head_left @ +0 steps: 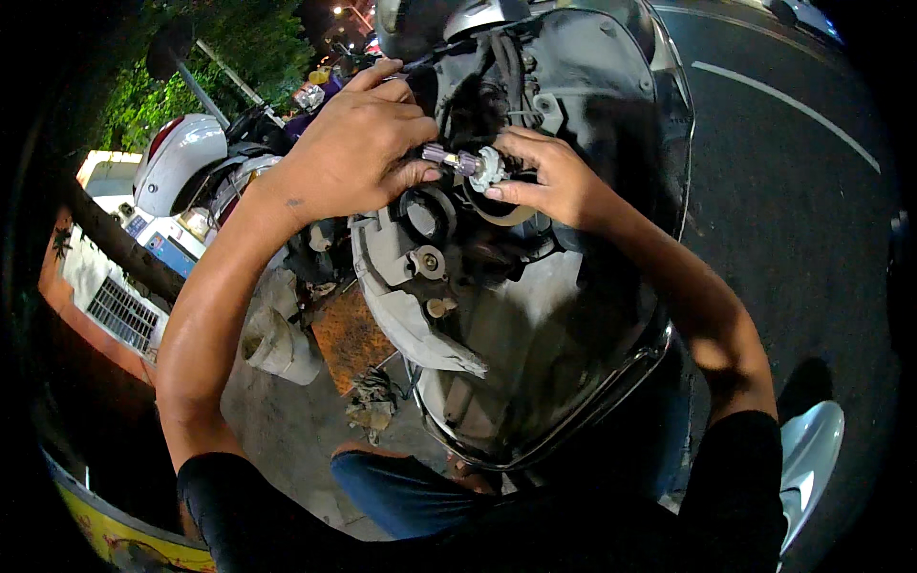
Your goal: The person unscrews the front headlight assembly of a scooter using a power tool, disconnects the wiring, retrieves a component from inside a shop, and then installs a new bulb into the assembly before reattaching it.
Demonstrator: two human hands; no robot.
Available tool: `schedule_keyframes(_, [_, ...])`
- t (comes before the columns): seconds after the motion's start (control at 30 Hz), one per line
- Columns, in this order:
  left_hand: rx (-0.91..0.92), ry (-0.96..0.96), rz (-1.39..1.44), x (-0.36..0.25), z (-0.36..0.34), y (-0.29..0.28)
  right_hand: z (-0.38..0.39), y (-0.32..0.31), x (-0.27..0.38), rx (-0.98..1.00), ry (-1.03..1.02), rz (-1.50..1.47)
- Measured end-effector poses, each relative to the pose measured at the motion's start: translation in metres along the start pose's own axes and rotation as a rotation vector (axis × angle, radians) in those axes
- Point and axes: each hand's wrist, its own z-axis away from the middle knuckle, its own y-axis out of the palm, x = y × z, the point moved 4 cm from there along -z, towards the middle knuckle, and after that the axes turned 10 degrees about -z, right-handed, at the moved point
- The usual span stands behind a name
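Note:
I look down at the back of a scooter headlight housing (535, 315), grey plastic with a dark shiny rim. My left hand (358, 143) pinches the purple metal end of a small headlight bulb (465, 162). My right hand (549, 177) grips the bulb's white round base from the other side. The bulb sits just above a round socket opening (427, 215) in the housing. Black wires (506, 67) hang behind my fingers.
A parked scooter with a white and red body (181, 162) stands at the left. A white cylinder (277, 344) and scraps (373, 401) lie on the concrete ground. A road with a white line (783, 100) runs at the right. My knee in blue jeans (401, 492) is below.

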Motion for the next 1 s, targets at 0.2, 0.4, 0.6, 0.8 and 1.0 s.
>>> schedule_keyframes(0.2, [-0.151,-0.485,-0.035,0.071,0.081,-0.056,-0.003,-0.003,0.001,0.009,0.029,0.047])
schedule_keyframes(0.4, [-0.122,-0.924,0.261,0.039,0.234,0.025,0.005,-0.008,-0.016,0.053,0.235,-0.215])
schedule_keyframes(0.6, [0.42,-1.519,0.601,-0.172,0.495,0.267,-0.004,0.0,-0.014,0.17,0.077,-0.341])
schedule_keyframes(0.8, [0.457,-2.359,1.379,-0.365,0.572,0.386,-0.005,-0.008,-0.012,0.158,0.106,-0.335])
schedule_keyframes(1.0, [0.152,-2.437,1.559,-0.326,0.564,0.398,-0.005,-0.007,-0.008,0.172,0.219,-0.452])
